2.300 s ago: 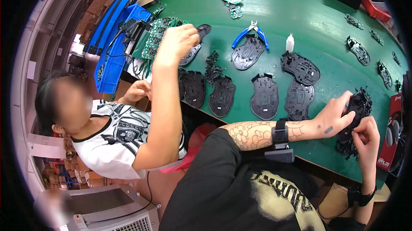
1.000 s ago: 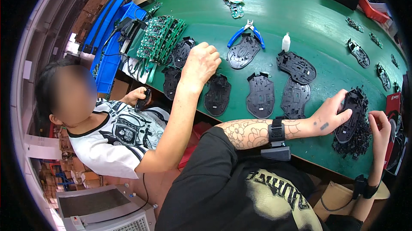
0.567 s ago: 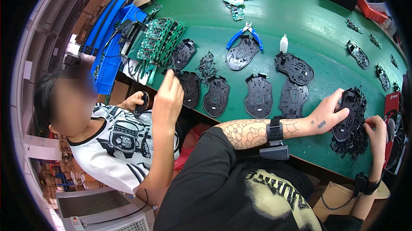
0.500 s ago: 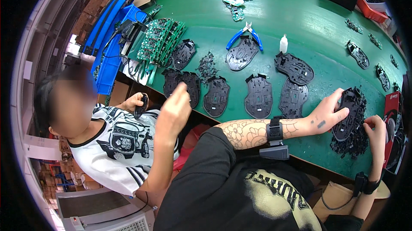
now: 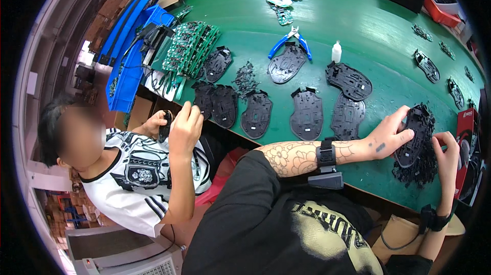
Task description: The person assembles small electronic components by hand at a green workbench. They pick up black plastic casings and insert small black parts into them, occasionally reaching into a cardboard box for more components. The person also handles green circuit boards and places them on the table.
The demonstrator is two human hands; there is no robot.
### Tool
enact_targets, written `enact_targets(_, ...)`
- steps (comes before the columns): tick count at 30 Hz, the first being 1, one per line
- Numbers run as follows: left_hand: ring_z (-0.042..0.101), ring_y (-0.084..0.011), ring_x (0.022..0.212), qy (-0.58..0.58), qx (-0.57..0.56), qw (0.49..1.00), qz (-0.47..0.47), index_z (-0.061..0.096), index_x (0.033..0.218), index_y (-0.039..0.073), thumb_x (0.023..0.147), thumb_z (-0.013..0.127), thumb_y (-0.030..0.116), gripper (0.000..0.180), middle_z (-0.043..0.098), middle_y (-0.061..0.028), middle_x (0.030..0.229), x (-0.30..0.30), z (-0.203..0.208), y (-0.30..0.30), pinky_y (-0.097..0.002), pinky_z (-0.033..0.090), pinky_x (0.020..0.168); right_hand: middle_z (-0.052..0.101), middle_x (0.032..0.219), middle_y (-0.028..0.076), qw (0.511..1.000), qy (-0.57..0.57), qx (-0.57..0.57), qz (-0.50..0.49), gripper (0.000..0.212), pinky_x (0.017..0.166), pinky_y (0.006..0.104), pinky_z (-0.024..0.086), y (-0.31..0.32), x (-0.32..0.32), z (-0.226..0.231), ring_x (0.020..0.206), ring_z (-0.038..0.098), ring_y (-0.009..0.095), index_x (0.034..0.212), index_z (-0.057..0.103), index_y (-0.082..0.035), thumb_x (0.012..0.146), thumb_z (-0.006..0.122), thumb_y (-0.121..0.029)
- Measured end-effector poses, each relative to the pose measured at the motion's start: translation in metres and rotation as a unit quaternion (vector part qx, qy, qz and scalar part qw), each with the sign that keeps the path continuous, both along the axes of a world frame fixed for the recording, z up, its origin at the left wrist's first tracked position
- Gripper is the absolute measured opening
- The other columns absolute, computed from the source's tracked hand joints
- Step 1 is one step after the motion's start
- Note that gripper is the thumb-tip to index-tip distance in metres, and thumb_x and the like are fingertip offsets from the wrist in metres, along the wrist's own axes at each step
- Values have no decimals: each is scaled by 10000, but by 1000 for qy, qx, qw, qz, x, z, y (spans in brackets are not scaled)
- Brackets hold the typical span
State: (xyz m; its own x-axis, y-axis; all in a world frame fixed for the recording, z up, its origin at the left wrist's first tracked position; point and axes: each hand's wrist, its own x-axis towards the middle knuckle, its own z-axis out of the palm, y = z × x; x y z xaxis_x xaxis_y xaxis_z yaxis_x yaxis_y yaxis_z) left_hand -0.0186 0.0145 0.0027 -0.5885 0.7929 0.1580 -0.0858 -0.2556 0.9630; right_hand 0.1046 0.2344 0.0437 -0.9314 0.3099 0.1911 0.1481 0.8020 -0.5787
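My left hand, on a tattooed forearm with a black wrist band, grips the left edge of a black mouse base shell near the table's right front edge. My right hand comes in from the right, and its fingertips press on the same shell's right side. A heap of small black plastic parts lies just under the shell. Both hands are over the green table.
A row of black base shells lies along the front edge. Behind it are blue pliers, a small white bottle and green circuit boards. At left a seated co-worker's hand holds a small black part.
The co-worker's arm has pulled back from the shells on the table to their own chest. My two hands stay on the shell, almost unmoved.
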Motion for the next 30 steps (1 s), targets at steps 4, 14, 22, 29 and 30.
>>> enact_targets(4,562,-79,582,-49,-16,998,-34,368,1323,36,927,542,174,455,633,-65,832,-1,8,-4,-225,414,435,576,762,102,1000,6,1,-9,99,667,290,444,-11,-4,11,690,562,189,871,620,43,813,653,-30)
enact_targets(14,601,-152,1021,-103,-12,993,-51,369,1335,-7,938,536,110,446,580,-110,1196,-2,11,-4,-306,503,867,590,755,131,991,-65,116,-3,86,671,391,482,11,4,-2,732,609,305,746,620,-3,700,689,-24)
enact_targets(22,583,-149,1026,-116,123,985,34,419,1285,-35,910,525,48,398,577,-96,1183,-8,85,-50,-296,477,895,602,819,104,987,76,143,10,64,739,369,477,-15,-18,18,819,598,290,829,632,-33,777,669,-44)
enact_targets(29,618,-190,934,-250,137,926,247,426,1328,25,854,497,144,494,598,-116,1124,22,75,-95,-309,527,807,593,1044,190,979,82,75,172,541,873,437,477,-122,-110,24,1009,564,369,1146,552,-22,727,759,-293)
enact_targets(30,621,-215,956,-283,154,910,260,432,1320,32,865,488,140,471,596,-126,1136,30,72,-100,-329,534,824,564,1182,209,982,17,45,185,641,940,440,444,-135,-123,22,1124,520,388,1264,502,-29,743,758,-302)
